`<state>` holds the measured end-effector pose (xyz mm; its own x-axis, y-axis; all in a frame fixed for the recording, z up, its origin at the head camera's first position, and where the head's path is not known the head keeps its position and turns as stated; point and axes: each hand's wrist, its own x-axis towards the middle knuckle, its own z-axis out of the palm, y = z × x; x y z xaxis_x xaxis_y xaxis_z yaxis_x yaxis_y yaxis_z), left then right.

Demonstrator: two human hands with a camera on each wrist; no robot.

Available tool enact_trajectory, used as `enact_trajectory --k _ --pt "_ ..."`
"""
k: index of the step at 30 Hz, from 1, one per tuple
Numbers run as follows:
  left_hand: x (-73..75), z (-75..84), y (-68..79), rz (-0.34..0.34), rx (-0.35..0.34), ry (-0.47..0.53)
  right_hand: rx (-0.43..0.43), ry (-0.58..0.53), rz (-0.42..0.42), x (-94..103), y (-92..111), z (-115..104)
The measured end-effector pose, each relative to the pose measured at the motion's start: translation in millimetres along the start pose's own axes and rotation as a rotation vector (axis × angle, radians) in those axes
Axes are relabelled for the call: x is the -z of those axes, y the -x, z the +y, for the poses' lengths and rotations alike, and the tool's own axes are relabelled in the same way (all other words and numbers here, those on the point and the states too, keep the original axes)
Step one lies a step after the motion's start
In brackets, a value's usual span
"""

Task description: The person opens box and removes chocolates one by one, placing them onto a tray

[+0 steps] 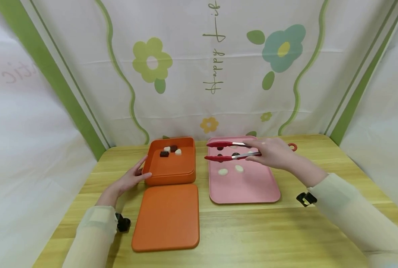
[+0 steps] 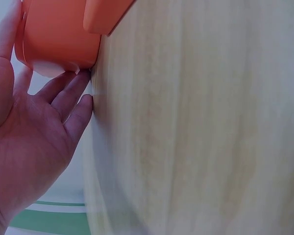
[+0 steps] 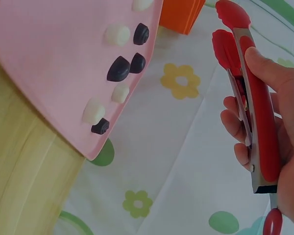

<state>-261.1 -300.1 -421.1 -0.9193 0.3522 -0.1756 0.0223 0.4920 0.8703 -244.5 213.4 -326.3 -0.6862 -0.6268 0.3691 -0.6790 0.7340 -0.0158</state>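
My right hand grips a pair of red-tipped metal tongs above the pink tray. The tongs' red tips stand apart with nothing seen between them. Chocolate-like pieces lie on the tray, some white and some dark; in the head view the tongs hide part of them. My left hand rests against the near left corner of an orange box, thumb at the front rim, fairly straight fingers along the side. Inside the box are two dark pieces and two white pieces.
An orange lid lies flat on the wooden table, in front of the box. Behind the table hangs a white curtain with flowers and writing, and more curtain rises at both sides.
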Motion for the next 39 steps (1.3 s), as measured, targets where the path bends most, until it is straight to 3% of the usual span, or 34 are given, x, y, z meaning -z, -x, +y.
enact_trajectory --k 7,20,32,39 --pt "-0.3 1.8 1.2 0.002 0.006 -0.002 -0.002 -0.016 -0.039 -5.1 -23.8 -7.0" --pt "-0.3 0.5 0.9 0.006 0.008 0.0 0.086 0.011 -0.03 -26.3 -62.9 -22.0" --pt "0.3 2.2 1.5 0.01 0.024 -0.006 0.041 -0.039 -0.15 -38.9 -97.7 -35.5" --pt "0.9 0.0 0.3 0.007 0.017 0.005 0.023 0.001 -0.192 -47.8 -117.0 -42.8"
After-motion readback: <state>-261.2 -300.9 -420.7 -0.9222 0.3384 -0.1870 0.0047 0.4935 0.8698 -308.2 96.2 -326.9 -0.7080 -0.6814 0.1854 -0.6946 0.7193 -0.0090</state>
